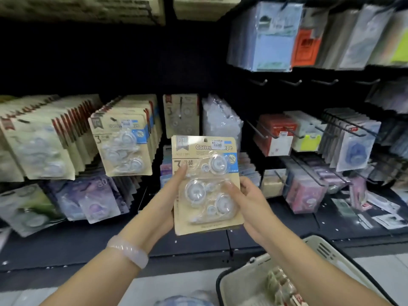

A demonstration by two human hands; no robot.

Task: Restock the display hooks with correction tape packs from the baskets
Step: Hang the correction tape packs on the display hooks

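Your left hand (171,195) and right hand (247,197) pinch a correction tape pack (206,184) before dark, blurred display hooks (326,81); basket (318,246) cut off.

Can't see my left hand (171,196) fingers, hidden behind pack (206,184). Basket (318,247) cut off at btm edge; contents blurry, label txt partly covered by sticker.

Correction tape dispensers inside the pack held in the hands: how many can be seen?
3 in the held pack: one upper right, one middle left, one lower right. The right hand thumb covers part of the blister, so small parts may be hidden.
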